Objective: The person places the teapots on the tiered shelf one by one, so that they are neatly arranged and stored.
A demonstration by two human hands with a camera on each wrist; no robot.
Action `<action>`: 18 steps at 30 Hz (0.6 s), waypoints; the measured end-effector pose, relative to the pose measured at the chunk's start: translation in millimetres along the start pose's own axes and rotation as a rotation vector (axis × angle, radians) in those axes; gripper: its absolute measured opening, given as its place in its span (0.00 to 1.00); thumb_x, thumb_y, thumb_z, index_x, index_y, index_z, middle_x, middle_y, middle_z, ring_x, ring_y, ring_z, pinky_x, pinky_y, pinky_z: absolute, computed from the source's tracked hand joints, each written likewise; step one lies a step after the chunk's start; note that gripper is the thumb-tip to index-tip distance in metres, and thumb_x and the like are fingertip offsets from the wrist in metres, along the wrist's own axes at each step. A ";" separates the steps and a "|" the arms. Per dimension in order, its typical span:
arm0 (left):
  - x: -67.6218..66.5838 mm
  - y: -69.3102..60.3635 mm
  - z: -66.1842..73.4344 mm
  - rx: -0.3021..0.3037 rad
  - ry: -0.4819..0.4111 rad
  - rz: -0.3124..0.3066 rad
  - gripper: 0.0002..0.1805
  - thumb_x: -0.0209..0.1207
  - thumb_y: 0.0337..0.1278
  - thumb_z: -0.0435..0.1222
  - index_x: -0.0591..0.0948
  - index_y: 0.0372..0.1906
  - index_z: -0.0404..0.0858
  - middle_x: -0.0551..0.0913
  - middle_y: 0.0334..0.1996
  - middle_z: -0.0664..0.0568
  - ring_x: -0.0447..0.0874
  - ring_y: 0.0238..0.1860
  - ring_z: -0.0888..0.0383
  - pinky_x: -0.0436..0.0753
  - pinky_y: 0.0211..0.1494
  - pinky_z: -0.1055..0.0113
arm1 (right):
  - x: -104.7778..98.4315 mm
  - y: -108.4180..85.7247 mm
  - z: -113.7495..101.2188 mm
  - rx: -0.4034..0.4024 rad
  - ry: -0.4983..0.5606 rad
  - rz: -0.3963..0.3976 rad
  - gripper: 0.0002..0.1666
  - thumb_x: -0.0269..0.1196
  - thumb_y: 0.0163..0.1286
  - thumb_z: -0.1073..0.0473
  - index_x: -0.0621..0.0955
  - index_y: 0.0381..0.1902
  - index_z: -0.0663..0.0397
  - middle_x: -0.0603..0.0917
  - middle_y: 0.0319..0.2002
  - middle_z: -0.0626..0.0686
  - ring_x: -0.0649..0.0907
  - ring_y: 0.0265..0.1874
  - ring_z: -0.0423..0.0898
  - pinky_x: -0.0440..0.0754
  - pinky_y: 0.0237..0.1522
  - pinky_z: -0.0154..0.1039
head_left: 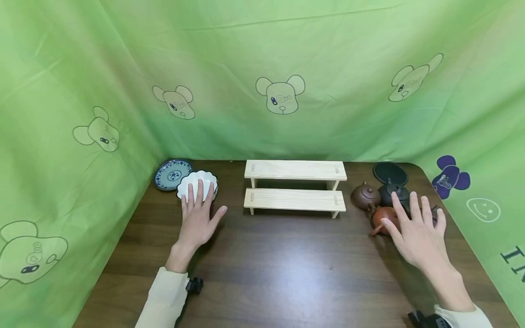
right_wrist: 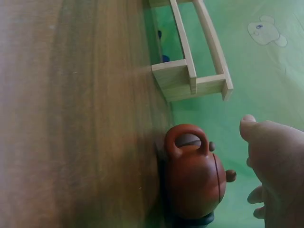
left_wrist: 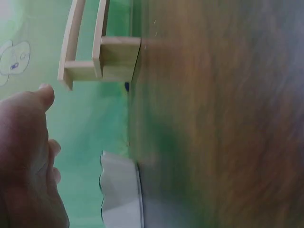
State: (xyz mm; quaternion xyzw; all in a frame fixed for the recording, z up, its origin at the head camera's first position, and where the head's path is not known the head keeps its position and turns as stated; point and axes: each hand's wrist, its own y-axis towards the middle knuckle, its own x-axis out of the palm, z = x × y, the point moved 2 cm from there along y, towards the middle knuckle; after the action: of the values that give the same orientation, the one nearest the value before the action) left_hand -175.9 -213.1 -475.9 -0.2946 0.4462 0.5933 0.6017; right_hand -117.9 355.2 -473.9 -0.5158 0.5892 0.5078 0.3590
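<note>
My left hand (head_left: pixel 199 223) is spread with straight fingers, its fingertips over the near part of a white scalloped dish (head_left: pixel 198 181). In the left wrist view a gap shows between that hand and the dish (left_wrist: pixel 118 194). On the right, my other hand (head_left: pixel 422 239) has its fingers spread above a cluster of teapots and holds nothing. Closest to its thumb is a reddish-brown teapot (head_left: pixel 383 218), with its handle and lid knob plain in the right wrist view (right_wrist: pixel 194 180). Behind are a dark brown teapot (head_left: pixel 365 196) and a black teapot (head_left: pixel 391 191). A further dark piece (head_left: pixel 434 213) is mostly hidden by the fingers.
A two-step pale wooden stand (head_left: pixel 295 200) occupies the back middle of the brown table (head_left: pixel 287 264). A blue patterned plate (head_left: pixel 172 174) lies partly under or behind the white dish. At the back right is a dark round plate (head_left: pixel 390 173). Green cloth (head_left: pixel 229 91) encloses the table.
</note>
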 end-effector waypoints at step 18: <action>27.6 -9.4 35.8 0.016 -0.361 -0.027 0.47 0.61 0.83 0.48 0.51 0.92 0.41 0.38 0.92 0.40 0.26 0.90 0.35 0.43 0.87 0.23 | 0.0 -39.0 -3.6 0.102 0.180 0.310 0.36 0.49 0.91 0.47 0.65 0.87 0.58 0.68 0.75 0.80 0.65 0.74 0.81 0.41 0.80 0.80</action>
State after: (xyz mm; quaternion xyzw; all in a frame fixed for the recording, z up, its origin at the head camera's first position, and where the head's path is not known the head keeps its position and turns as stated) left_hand -162.8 -170.2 -486.6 -0.1846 0.3316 0.6251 0.6821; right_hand -79.6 353.5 -481.9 -0.4433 0.7164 0.4784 0.2478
